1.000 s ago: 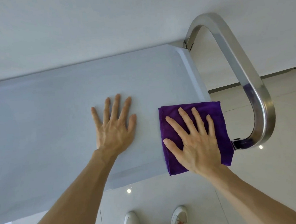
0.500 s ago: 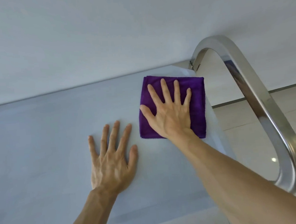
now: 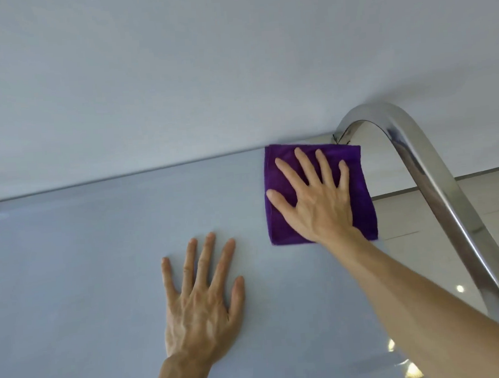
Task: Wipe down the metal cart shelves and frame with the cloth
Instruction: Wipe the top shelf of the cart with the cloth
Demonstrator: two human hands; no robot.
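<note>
The cart's top shelf is a flat, pale grey metal sheet that fills the lower left of the view. A folded purple cloth lies on its far right corner. My right hand presses flat on the cloth with fingers spread and straight. My left hand rests flat on the bare shelf, nearer to me and left of the cloth. The polished steel handle of the cart frame arches up from the far right corner and runs down the right side.
A plain white wall stands right behind the shelf's far edge. Pale glossy floor tiles show to the right, between the shelf and the handle.
My right hand has slid the cloth from the near right edge of the shelf to its far right corner. My left hand has stayed flat on the shelf.
</note>
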